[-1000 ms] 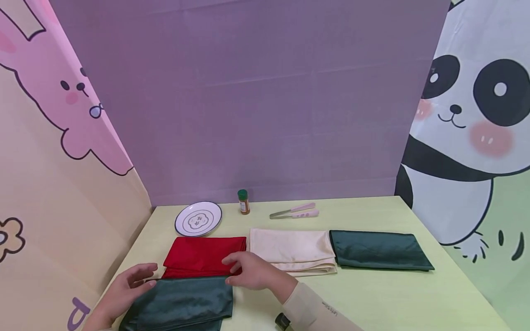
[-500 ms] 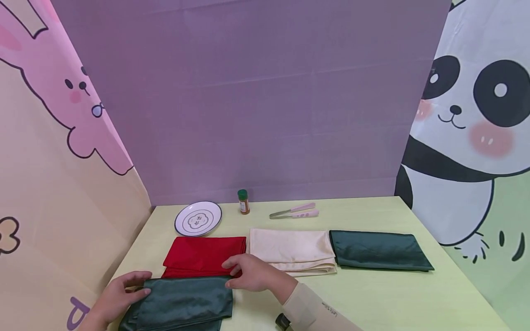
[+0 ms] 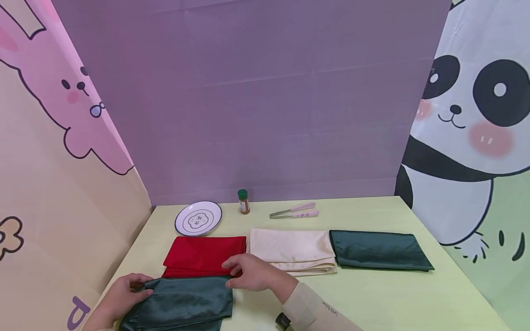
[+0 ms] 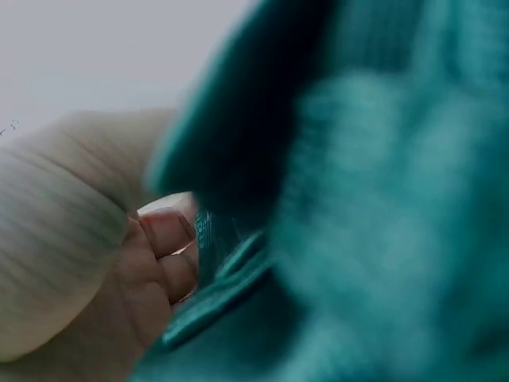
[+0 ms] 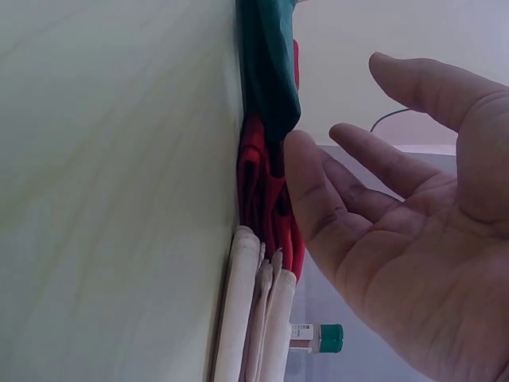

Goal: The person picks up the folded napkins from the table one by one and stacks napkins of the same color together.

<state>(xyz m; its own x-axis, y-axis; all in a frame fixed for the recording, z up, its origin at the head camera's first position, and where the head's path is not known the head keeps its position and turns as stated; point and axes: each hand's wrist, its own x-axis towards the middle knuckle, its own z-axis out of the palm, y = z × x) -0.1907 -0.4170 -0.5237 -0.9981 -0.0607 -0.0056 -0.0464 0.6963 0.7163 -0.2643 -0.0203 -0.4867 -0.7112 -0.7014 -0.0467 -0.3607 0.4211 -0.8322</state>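
A folded dark green satin cloth (image 3: 186,301) lies at the front left of the table and overlaps the near edge of a folded red cloth (image 3: 207,253). At its left end my left hand (image 3: 124,296) pinches the green cloth, thumb on top. The left wrist view shows the green fabric (image 4: 374,239) large and blurred, between thumb and fingers. Over the cloth's far right corner, my right hand (image 3: 254,271) has its thumb and fingers apart and grips nothing. In the right wrist view its fingertips (image 5: 302,155) are close to the red cloth (image 5: 266,191).
Right of the red cloth lie a folded cream cloth (image 3: 291,246) and another folded dark green cloth (image 3: 381,250). Behind them are a white plate (image 3: 198,219), a green-capped spice jar (image 3: 244,202) and pink-handled tongs (image 3: 295,211). A purple backdrop (image 3: 269,101) rises at the table's far edge.
My left hand has lowered slightly and its thumb and fingers have closed on the left end of the near green cloth. The right hand has hardly moved.
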